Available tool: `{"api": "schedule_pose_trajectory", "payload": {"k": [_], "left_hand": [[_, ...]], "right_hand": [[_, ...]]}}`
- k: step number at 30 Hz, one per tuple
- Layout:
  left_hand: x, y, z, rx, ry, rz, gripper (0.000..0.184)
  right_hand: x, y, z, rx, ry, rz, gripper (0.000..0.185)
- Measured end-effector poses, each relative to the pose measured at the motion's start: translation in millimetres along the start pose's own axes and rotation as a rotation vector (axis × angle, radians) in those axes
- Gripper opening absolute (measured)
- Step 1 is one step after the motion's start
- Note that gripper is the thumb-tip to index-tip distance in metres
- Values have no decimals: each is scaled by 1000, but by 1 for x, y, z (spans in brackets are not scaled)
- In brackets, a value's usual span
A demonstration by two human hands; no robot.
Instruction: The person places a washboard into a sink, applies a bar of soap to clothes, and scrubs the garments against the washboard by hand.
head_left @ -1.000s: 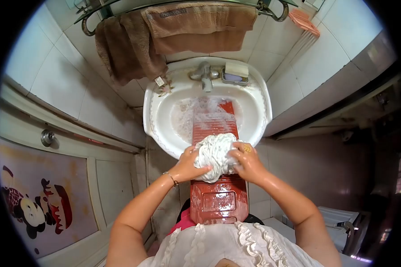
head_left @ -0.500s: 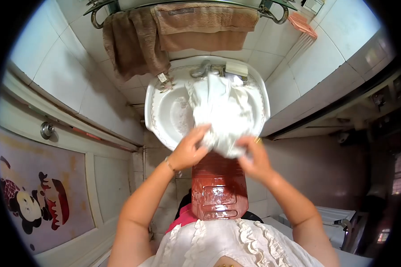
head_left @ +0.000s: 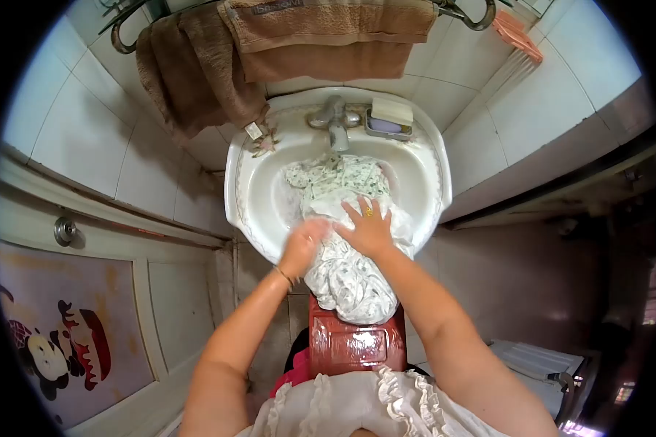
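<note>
A wet white cloth with a faint pattern (head_left: 353, 284) lies bunched over the sink's front rim and the upper end of a red plastic washboard (head_left: 357, 346). My right hand (head_left: 370, 231) rests on it, fingers spread flat, a ring on one finger. At the cloth's left edge is my left hand (head_left: 302, 246), its fingers smeared by motion, so its grip does not show. Farther back in the basin, below the tap (head_left: 335, 120), a pale cloth with a green pattern (head_left: 339, 175) sits crumpled.
The white sink (head_left: 238, 186) holds the cloths. A soap dish (head_left: 388, 127) stands right of the tap. Brown towels (head_left: 197, 73) hang from a rail above. To the left is a door with a knob (head_left: 65, 231); an orange rack (head_left: 517, 35) is on the right wall.
The white cloth has come down from over the basin onto the washboard, uncovering the tap and the green-patterned cloth. My right hand has moved left and now lies flat on it.
</note>
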State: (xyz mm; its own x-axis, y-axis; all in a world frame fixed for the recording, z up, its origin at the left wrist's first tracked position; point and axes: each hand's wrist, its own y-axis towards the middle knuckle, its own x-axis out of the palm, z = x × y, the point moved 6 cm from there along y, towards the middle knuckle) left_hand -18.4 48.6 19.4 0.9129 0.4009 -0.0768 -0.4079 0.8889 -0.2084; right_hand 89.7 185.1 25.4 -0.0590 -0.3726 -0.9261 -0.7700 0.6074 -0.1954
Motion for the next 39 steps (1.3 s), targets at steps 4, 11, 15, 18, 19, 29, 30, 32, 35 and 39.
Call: {"api": "schedule_pose_trajectory", "payload": {"k": [4,11,15,18,19,29,30,32,35,39], "left_hand": [[-86,85,-100,-132,-29,657,40],[-60,152,-130,118,-1553,446,39],[28,101,0,-37,-736,-224,25],[45,94,9,-104,-274,-220,25],[41,92,17,-26,-207,-165,26],[-16,107,-93,-630,-1104,680,31],[-11,120,-79,-481,-818,482,34],[7,128,-51,-111,-96,152,42],[40,127,-7,136,322,-103,60],[-3,158,-22,-118,206,537,86]], "right_hand": [[3,6,1,-3,9,19,68],[-6,10,-1,-5,36,-17,68],[5,17,5,-23,-92,-77,68],[2,14,4,-71,-4,-3,63],[0,14,8,-71,-7,-1,63],[33,32,135,525,1025,143,57],[31,41,126,485,1212,60,54],[38,60,124,514,1289,164,41],[6,78,62,54,677,276,28],[5,13,-26,-546,181,285,16]]}}
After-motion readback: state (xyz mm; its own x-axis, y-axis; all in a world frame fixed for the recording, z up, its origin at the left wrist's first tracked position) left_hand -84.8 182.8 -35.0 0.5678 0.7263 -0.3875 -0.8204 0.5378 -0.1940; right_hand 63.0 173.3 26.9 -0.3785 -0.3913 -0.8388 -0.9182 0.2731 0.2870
